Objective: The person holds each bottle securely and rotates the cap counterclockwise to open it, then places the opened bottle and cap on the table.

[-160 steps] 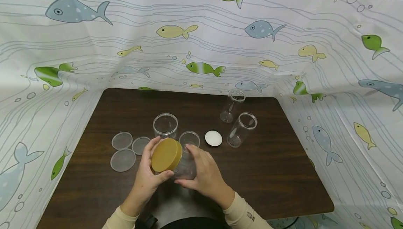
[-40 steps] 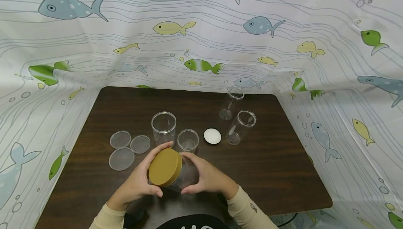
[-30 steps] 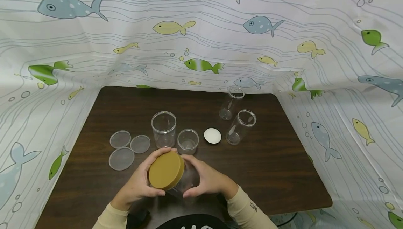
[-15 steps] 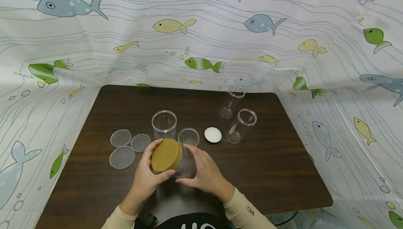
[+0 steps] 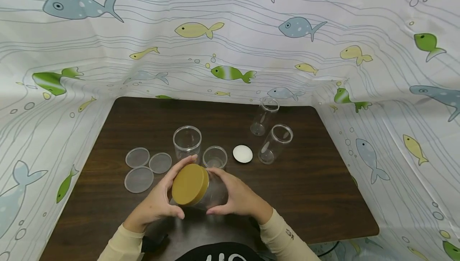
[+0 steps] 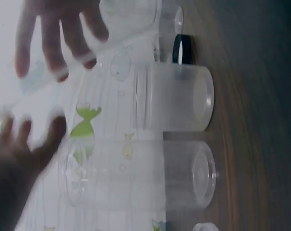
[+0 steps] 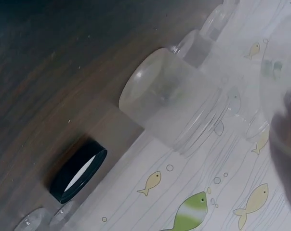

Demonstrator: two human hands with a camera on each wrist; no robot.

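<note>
A clear jar (image 5: 215, 193) with a gold lid (image 5: 189, 184) is held tilted above the near part of the table, lid toward the left. My right hand (image 5: 238, 195) grips the jar's body, thumb below and fingers over the top. Spread round the lid, my left hand (image 5: 158, 201) has its thumb off the lid's lower edge and its fingertips by the upper rim; whether these touch cannot be told. In the left wrist view the hands are blurred, with the fingers (image 6: 53, 53) apart. Only part of a hand (image 7: 287, 134) shows at the right wrist view's edge.
Beyond the hands stand an open clear jar (image 5: 187, 145) and a shorter one (image 5: 215, 157). Two tall clear jars (image 5: 274, 145) are at the back right, near a black-rimmed white lid (image 5: 242, 154). Several translucent discs (image 5: 139, 180) lie left on the brown table (image 5: 305, 197).
My left hand, half a second ago with its thumb and fingers on the gold lid, has spread and turned away, thumb now off it. Jar and right hand have dropped slightly toward me.
</note>
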